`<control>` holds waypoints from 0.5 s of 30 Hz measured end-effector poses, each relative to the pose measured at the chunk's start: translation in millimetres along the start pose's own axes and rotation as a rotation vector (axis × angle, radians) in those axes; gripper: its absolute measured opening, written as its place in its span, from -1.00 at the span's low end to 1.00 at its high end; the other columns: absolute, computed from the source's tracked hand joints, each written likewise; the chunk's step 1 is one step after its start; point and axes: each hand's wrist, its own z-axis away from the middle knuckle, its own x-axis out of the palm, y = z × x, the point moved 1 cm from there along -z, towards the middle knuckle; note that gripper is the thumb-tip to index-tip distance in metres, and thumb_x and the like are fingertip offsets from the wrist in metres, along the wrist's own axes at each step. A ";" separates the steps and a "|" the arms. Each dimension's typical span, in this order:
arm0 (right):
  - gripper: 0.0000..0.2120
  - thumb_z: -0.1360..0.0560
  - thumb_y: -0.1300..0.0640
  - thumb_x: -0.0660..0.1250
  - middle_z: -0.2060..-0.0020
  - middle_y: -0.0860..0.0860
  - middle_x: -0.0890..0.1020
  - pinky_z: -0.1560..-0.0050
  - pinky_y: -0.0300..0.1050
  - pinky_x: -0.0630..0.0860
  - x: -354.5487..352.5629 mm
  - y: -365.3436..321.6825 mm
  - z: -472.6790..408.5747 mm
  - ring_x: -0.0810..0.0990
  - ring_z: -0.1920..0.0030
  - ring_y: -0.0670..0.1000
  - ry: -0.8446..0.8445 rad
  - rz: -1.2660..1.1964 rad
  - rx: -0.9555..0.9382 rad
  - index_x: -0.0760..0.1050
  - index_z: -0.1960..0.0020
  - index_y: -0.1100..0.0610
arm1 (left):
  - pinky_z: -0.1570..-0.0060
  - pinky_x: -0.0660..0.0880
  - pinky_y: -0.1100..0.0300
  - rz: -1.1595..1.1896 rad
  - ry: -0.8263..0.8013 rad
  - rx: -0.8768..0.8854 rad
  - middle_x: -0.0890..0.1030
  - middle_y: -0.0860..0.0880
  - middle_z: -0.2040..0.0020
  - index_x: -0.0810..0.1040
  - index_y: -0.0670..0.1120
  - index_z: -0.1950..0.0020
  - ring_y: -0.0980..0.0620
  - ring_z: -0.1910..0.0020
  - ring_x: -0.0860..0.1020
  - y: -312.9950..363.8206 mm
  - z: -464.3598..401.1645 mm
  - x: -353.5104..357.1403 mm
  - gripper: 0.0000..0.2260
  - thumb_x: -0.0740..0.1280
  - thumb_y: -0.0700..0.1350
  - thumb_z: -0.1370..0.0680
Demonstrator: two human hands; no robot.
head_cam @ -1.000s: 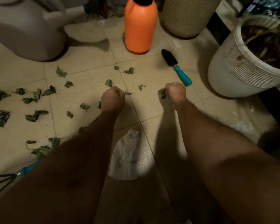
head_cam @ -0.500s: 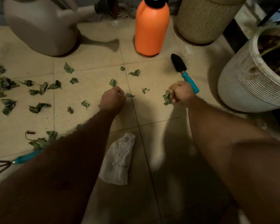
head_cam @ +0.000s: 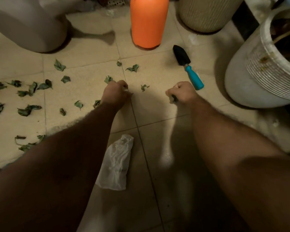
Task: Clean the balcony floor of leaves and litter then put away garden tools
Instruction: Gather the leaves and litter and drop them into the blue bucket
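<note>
Dry green leaves [head_cam: 29, 110] lie scattered over the beige floor tiles, mostly to the left. My left hand [head_cam: 115, 93] is curled in a fist low over the floor, its fingertips pinching a small leaf [head_cam: 130, 94] at a grout line. My right hand [head_cam: 181, 93] is also a fist, and a dark leaf [head_cam: 174, 98] peeks out from under its fingers. A trowel [head_cam: 187, 67] with a black blade and a teal handle lies just beyond my right hand. A crumpled white plastic bag [head_cam: 117, 164] lies between my forearms.
An orange bottle [head_cam: 148, 22] stands at the back centre, with a grey watering can [head_cam: 25, 25] to its left and a woven pot [head_cam: 208, 12] to its right. A large white planter [head_cam: 258, 72] stands at the right. More leaves [head_cam: 132, 68] lie ahead of my hands.
My right hand has closed over the leaf it was picking up and drawn back from the trowel. My left hand has reached its fingertips onto the small leaf at the grout line.
</note>
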 end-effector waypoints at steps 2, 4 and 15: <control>-0.87 -0.50 0.22 0.34 0.34 0.11 0.53 0.54 -0.22 0.36 -5.8 -1.2 3.3 0.52 0.48 -0.02 -0.006 -0.284 0.060 0.45 0.21 0.17 | 0.04 0.49 0.13 -0.009 -0.014 0.005 0.58 -0.15 -0.12 0.59 -0.11 -0.19 -0.09 -0.04 0.57 -1.7 -2.8 4.2 -0.78 0.36 -0.05 -0.59; -0.88 -0.52 0.26 0.23 0.36 0.10 0.47 0.54 -0.21 0.30 -6.5 -2.7 6.9 0.48 0.48 -0.02 -0.031 -0.535 0.120 0.41 0.20 0.17 | 0.06 0.46 0.13 -0.032 -0.040 0.007 0.58 -0.15 -0.10 0.60 -0.15 -0.15 -0.06 0.01 0.55 -5.0 2.0 7.0 -0.77 0.38 -0.05 -0.58; -0.84 -0.55 0.16 0.34 0.28 0.04 0.55 0.16 -0.05 0.60 71.3 -40.3 17.6 0.56 0.22 0.03 0.164 -0.218 -0.042 0.46 0.20 0.10 | 0.05 0.43 0.11 0.069 -0.061 0.091 0.50 -0.13 -0.13 0.46 -0.07 -0.25 -0.08 -0.05 0.50 -8.2 4.6 1.8 -0.68 0.42 -0.08 -0.54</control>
